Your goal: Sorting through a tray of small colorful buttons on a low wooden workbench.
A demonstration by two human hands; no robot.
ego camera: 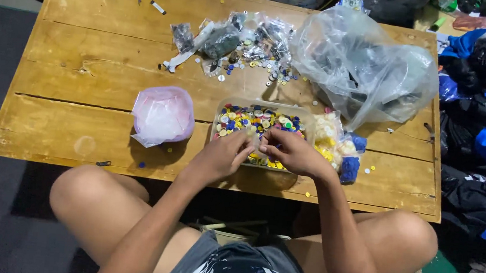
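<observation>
Head view. A person sits cross-legged at a low wooden counter [86, 52]. Both hands work over a clear plastic tray [309, 116] filled with small round buttons [256, 120] in mixed colours: yellow, blue, white, red. The tray stands near the front edge of the counter, at its middle.

Left hand [221, 155]: positioned over the near left part of the tray, fingers bent toward the right hand. The grip appears pinched together at the fingertips; what it is pinched on cannot be told, as the item is too small.

Right hand [294, 153]: positioned over the near right part of the tray, fingertips meeting those of the left hand. The grip is curled closed; whether it is clamped on a button cannot be told.

Surroundings:
- A pink-and-white plastic bag [163, 115] lies left of the tray, apart from it.
- Small filled packets [338, 148], yellow and blue, lie just beside the tray on its right.
- A large clear plastic bag [366, 65] stands behind these packets.
- Loose buttons and small clear packets [251, 43] are scattered at the far middle of the counter.
- Dark and blue clothing [485, 116] is heaped right of the counter.
</observation>
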